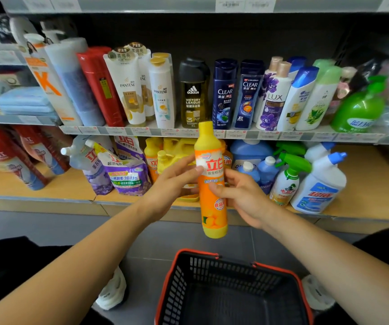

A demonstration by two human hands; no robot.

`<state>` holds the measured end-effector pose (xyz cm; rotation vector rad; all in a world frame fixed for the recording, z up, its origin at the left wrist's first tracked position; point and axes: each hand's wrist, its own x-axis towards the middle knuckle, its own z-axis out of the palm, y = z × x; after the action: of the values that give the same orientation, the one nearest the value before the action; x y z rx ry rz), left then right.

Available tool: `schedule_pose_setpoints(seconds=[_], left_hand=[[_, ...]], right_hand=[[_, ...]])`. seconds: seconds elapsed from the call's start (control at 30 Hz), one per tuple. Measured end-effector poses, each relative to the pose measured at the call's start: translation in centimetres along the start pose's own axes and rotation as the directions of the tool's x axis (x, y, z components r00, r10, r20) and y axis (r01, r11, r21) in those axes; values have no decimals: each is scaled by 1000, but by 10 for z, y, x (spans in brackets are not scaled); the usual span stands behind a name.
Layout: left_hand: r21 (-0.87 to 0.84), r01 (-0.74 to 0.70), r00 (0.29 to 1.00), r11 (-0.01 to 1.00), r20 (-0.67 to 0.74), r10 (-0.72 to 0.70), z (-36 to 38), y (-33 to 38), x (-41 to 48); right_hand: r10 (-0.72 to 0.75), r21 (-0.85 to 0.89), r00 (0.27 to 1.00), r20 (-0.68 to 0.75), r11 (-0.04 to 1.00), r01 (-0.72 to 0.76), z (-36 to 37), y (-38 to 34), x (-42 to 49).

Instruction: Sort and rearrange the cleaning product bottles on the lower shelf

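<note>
- Store shelving fills the background; the lower shelf is a wooden board, with refill pouches slumped towards its left.
- Just right of the pouches is a cluster of yellow bottles, which look like the same kind as the one being held.
- The left hand reaches in from the left. Its thumb is pressed on the upper label and its fingers are wrapped behind.
- The dish soap bottle is held between both hands in front of the shelf edge, off the board. Its long axis is upright with the cap on top.
- The right hand clasps the bottle's middle from the right, thumb across the front.
- Judged from here, the yellow group lies behind and slightly left of the bottle, so it should go forward and left, kept upright. The left hand is nearer that spot.
- Further right stand blue bottles, a green-trigger sprayer and white angled-neck bottles.
- A basket sits on the floor below the hands.
</note>
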<state>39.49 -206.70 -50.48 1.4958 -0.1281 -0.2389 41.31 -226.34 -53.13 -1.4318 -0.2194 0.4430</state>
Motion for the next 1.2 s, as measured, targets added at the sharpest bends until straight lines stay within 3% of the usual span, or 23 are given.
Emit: schedule_pose_setpoints(seconds=[0.1, 0.2, 0.3, 0.4, 0.47, 0.57, 0.63, 0.7, 0.77, 0.87, 1.03, 1.2], left_hand=[[56, 111, 993, 992, -47, -109, 6, -12, -4], [211, 126, 986, 969, 78, -145, 11, -22, -10], [355, 95, 989, 930, 71, -129, 15, -30, -12], [299, 52, 999, 953, -3, -53, 14, -30, -10], [238, 20, 996, 971, -90, 1, 12, -28, -9], [203, -60, 967, 977, -230, 107, 4, -21, -7], [266, -107, 944, 958, -275, 182, -3, -15, -5], [372, -152, 934, 916, -250, 256, -7, -11, -5], [402, -189, 936, 896, -202, 288, -5, -9, -7], [341, -227, 944, 912, -153, 292, 0, -8, -9], [121, -149, 978, 981, -127, 164, 2, -2, -10], [31, -133, 980, 991, -146, 136, 5, 0, -8]], right_hand=[[-35, -48, 994, -100, 998, 30, -4, -6, 1], [-26, -2, 988, -150, 1000, 26, -9, -10, 1], [-16, 29, 984, -177, 999, 21, -12, -10, 1], [14, 83, 977, -212, 997, 3, -14, -11, 1], [13, -31, 956, -294, 999, -23, -17, -13, 1], [-153, -463, 905, -398, 885, -54, -26, -10, 1], [-330, -652, 869, -368, 758, 11, -30, -5, 2], [-389, -735, 886, -253, 672, 85, -30, -3, 3], [-245, -738, 964, -99, 669, 94, -28, 1, 5], [-107, -681, 994, 38, 724, 104, -21, 8, 4], [-129, -591, 990, 54, 795, 136, -19, 5, 4], [-182, -655, 982, -47, 748, 107, -17, 10, 3]])
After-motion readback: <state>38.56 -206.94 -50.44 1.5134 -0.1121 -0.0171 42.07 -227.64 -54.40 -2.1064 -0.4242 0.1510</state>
